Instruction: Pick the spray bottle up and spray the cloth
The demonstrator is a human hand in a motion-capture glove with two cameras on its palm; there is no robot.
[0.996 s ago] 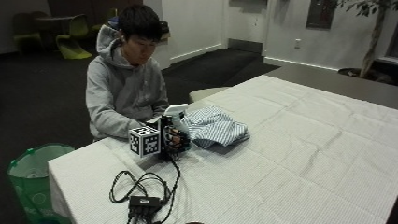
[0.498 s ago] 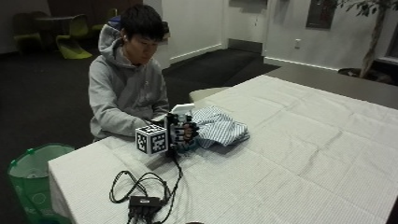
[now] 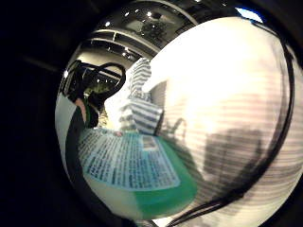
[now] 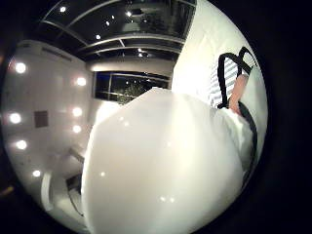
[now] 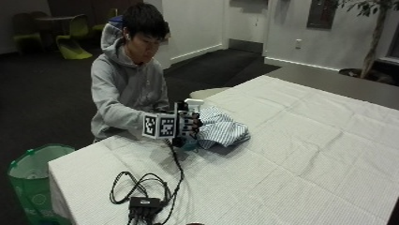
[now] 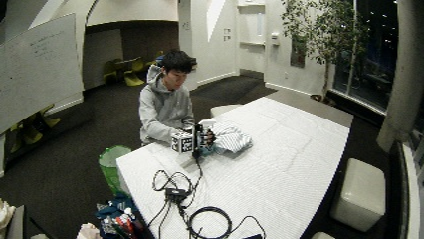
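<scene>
In the outside view my gloved right hand (image 5: 188,124) grips a spray bottle (image 5: 193,103) upright, just off the tablecloth. Its white head points at the blue-and-white striped cloth (image 5: 222,130), which lies crumpled right beside the bottle. The little finger side palm view shows the bottle's printed label and green liquid (image 3: 135,166) close to the palm, with the striped cloth (image 3: 140,105) beyond it. In the thumb side palm view the white bottle body (image 4: 161,165) fills most of the picture. The wide outside view shows the hand (image 6: 201,140) and the cloth (image 6: 232,140) near the table's corner.
The table (image 5: 305,159) wears a white cloth and stretches far to the right. Black cables (image 5: 142,186) and a small black box (image 5: 146,204) lie near the front corner. A green bin (image 5: 30,172) stands on the floor to the left.
My hand has lifted the bottle a little and carried it closer to the striped cloth. The cloth has not moved.
</scene>
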